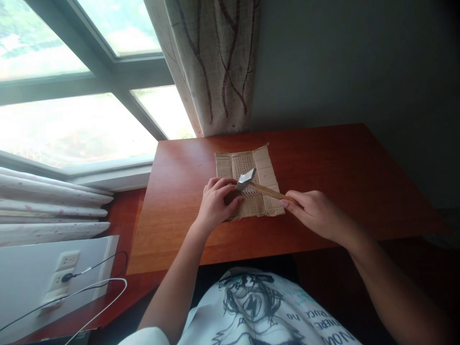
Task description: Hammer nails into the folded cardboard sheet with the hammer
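My right hand (312, 211) is wrapped round the wooden handle of a hammer (268, 190). The hammer's grey metal head is over the cardboard, close to the fingertips of my left hand (217, 201). That hand rests at the left side of a creased piece of brown cardboard (268, 172), with thumb and fingers curled towards each other. Whatever they pinch is hidden behind the fingers and the hammer head. Rows of small dark dots or holes (243, 163) cover the cardboard's middle panel.
The cardboard lies on a reddish-brown wooden table (334, 177). A window (89, 129) is on the left, with a patterned curtain (219, 62) behind the table. A wall socket (68, 260) with a black plug and cables is at the lower left.
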A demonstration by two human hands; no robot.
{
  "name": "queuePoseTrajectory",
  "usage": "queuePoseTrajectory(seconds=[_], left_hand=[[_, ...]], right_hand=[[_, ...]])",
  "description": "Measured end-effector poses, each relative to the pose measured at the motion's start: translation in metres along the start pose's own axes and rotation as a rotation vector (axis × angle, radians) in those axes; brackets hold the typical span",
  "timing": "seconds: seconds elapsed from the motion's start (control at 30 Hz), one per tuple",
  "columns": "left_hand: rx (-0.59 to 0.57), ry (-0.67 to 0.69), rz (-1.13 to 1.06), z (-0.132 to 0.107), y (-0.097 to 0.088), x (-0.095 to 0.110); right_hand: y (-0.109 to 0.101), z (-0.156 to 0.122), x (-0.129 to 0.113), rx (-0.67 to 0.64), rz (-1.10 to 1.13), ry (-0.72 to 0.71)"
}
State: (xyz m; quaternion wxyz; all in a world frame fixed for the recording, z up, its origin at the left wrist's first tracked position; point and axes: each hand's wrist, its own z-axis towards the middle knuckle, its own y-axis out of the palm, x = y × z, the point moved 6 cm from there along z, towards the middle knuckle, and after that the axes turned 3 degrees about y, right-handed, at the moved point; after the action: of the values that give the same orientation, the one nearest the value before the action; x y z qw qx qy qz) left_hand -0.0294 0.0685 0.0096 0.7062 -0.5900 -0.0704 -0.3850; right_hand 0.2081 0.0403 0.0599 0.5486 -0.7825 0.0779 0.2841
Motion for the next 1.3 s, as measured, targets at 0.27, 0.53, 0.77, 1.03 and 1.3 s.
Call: queuePoseTrajectory(seconds=[0.27, 0.53, 0.77, 1.03, 1.3], left_hand=[[0.021, 0.008, -0.036, -0.0004, -0.0001, -0.0008], [0.029, 0.024, -0.043, 0.0001, -0.0008, 0.0005], [0.028, 0.007, -0.059, 0.0012, -0.0011, -0.0005], [0.02, 0.014, -0.062, 0.0016, -0.0013, -0.0001], [0.03, 0.009, -0.08, 0.0005, -0.0013, -0.0014]], right_hand=[[-0.0024, -0.0015, -0.0008, 0.001, -0.01, -0.006], [0.0037, 0.0009, -0.0002, -0.015, -0.049, 0.004], [-0.001, -0.0036, -0.0024, 0.017, -0.037, -0.001], [0.0058, 0.0015, 0.0006, -0.017, -0.076, 0.003], [-0.0022, -0.0014, 0.0001, 0.013, -0.037, 0.018]])
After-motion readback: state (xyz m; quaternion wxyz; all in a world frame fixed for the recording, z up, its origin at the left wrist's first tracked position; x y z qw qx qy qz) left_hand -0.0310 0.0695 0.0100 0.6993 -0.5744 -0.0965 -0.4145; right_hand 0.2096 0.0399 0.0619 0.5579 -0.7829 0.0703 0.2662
